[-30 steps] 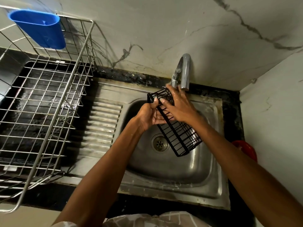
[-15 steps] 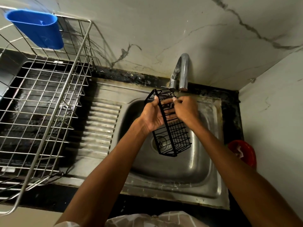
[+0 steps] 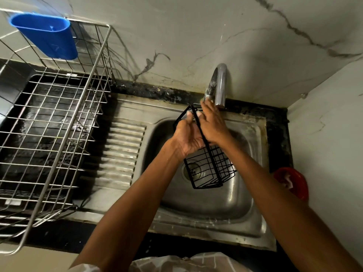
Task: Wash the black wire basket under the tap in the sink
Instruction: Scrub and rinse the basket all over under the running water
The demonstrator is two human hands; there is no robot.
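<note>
Both hands cover the upper half of the black wire basket (image 3: 210, 169), so the grip itself can't be read. The right hand (image 3: 213, 124) hides the tap's (image 3: 221, 83) mouth. The dish rack (image 3: 49, 122) runs off the left edge.

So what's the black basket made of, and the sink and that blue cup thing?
The basket looks like thin metal wire with a black coating: stiff straight rods in a grid. The sink seems to be stainless steel, grey and shiny with dull reflections. The blue cup is probably plastic: smooth, solid colour, slightly glossy.
</note>
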